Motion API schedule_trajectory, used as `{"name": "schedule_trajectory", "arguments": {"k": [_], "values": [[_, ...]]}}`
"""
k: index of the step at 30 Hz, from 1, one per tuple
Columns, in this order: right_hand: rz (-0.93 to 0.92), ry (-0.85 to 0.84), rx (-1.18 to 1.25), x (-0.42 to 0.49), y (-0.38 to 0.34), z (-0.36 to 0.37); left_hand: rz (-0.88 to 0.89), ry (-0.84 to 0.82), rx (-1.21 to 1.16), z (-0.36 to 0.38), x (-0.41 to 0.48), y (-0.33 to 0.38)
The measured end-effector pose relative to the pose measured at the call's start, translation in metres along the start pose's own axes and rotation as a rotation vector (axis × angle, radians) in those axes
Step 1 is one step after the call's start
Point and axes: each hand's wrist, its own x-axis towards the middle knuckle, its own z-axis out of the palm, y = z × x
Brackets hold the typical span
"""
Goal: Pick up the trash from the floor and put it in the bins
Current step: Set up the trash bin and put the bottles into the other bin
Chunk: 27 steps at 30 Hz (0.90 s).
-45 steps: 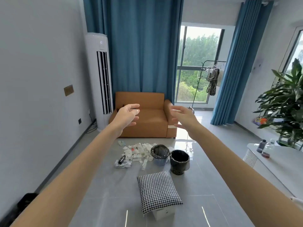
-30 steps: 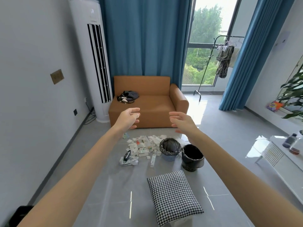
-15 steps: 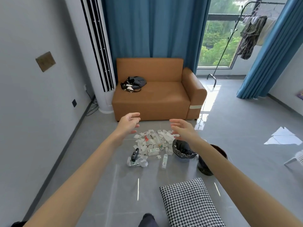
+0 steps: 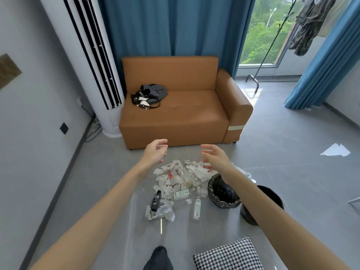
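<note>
Currently I hold my left hand (image 4: pixel 155 152) and right hand (image 4: pixel 215 159) above the trash (image 4: pixel 180 179), fingers loosely spread, both empty; bins (image 4: pixel 224 194) stand just beside.

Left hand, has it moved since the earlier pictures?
Yes. The left hand has come forward toward the trash pile: earlier it overlapped the sofa seat, now it sits below the sofa's front.

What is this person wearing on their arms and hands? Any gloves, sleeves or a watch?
Nothing that shows. The left hand and right hand are bare: no gloves, and no ring, watch or bracelet that I can make out. No sleeve comes into view either, right down to the picture's edge.
</note>
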Motion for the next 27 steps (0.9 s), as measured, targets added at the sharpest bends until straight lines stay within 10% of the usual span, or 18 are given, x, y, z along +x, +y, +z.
{"name": "schedule_trajectory", "arguments": {"k": [27], "values": [[0.29,0.166,-0.068,0.294,0.0,-0.056,-0.115,-0.305,0.041,0.092,0.35,0.028]]}}
